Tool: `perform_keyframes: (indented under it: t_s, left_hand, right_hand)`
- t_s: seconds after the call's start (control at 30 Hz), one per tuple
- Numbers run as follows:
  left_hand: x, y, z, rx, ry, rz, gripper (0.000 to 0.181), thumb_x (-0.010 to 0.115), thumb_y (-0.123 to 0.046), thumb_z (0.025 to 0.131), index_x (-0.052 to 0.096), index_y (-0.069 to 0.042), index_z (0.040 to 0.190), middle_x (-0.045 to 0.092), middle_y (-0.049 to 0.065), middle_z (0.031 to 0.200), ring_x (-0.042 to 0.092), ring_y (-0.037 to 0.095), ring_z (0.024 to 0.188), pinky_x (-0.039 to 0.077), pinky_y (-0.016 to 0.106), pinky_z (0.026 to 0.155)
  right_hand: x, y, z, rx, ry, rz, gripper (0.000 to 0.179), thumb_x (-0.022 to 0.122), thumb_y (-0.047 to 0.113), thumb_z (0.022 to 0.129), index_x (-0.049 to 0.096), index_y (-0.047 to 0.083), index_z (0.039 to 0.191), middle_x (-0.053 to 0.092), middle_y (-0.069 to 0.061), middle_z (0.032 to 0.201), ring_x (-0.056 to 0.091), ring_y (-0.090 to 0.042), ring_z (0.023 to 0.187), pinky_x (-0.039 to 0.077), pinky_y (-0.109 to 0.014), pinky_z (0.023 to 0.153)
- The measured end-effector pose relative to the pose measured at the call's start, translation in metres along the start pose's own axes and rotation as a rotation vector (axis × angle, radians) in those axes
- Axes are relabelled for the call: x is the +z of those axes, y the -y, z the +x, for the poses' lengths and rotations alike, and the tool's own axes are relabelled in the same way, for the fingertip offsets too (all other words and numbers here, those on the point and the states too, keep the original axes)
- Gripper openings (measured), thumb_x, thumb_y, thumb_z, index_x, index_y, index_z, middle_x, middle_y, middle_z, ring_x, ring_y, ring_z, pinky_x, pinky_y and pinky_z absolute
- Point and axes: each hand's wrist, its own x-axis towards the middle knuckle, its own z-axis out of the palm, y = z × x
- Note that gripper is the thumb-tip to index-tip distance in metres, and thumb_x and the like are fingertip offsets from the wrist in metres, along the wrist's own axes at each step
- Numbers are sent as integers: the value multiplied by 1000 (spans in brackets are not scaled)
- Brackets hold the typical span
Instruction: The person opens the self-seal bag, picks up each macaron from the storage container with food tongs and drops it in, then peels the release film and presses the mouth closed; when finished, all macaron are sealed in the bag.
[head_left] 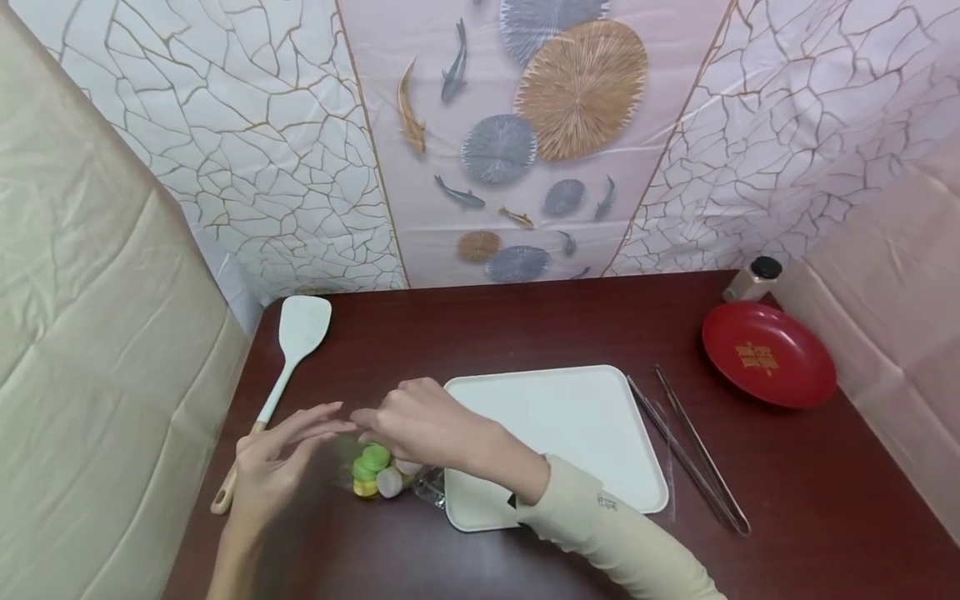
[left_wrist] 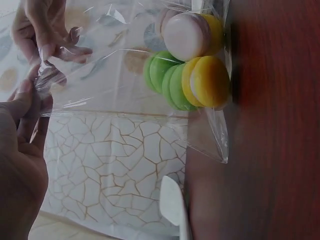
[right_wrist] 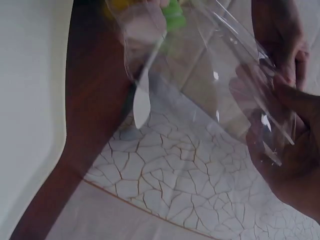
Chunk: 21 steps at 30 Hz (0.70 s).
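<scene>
A clear plastic bag (left_wrist: 115,95) stands upright on the table, its top gathered between both hands. Through its wall show macarons: green ones (left_wrist: 167,75), yellow ones (left_wrist: 212,82) and pale lilac ones (left_wrist: 185,35), lying at the bottom. My left hand (head_left: 273,458) pinches the bag's gathered top between thumb and fingers. Close against those fingertips, my right hand (head_left: 427,421) also pinches the film, seen from the side in the right wrist view. In the head view the right hand and forearm cover part of the bag and the white tray's (head_left: 555,400) near-left side.
A white spatula (head_left: 303,329) with a wooden handle lies at the left, beyond the left hand. Metal tongs (head_left: 693,458) lie right of the tray. Farther right are a red plate (head_left: 787,367) and a small black-capped jar (head_left: 750,283). Patterned cloth walls surround the table (head_left: 480,325).
</scene>
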Motion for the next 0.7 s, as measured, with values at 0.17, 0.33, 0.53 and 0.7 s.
perform_keyframes:
  t_s: [0.17, 0.33, 0.53, 0.7]
  left_hand:
    - [-2, -1, -8, -131, -7, -155, 32, 77, 10, 94, 69, 23, 122, 84, 8, 116, 79, 11, 115, 59, 19, 102]
    - [-1, -1, -9, -348, 21, -272, 48, 77, 20, 88, 62, 21, 134, 81, 3, 129, 78, 14, 120, 65, 21, 93]
    - [3, 3, -3, -459, 97, -256, 31, 73, 25, 88, 73, 16, 118, 84, -4, 119, 80, 11, 110, 67, 25, 89]
    - [6, 6, -4, -382, 74, -291, 26, 63, 30, 91, 80, 16, 104, 85, 5, 110, 81, 14, 107, 66, 22, 89]
  right_hand:
    - [6, 5, 5, 38, -8, -44, 15, 69, 33, 110, 78, 22, 105, 63, 12, 61, 33, -6, 53, 32, -20, 44]
    - [12, 2, -3, 14, -108, -96, 42, 71, 33, 109, 62, 13, 145, 49, 12, 55, 28, -4, 51, 27, -21, 44]
    - [18, 3, -7, -22, -229, -33, 64, 76, 25, 106, 48, 1, 158, 36, 11, 56, 20, -5, 53, 21, -21, 46]
    - [21, 3, -10, -32, -250, -47, 60, 76, 26, 106, 51, 2, 156, 31, 11, 56, 18, -4, 54, 18, -21, 47]
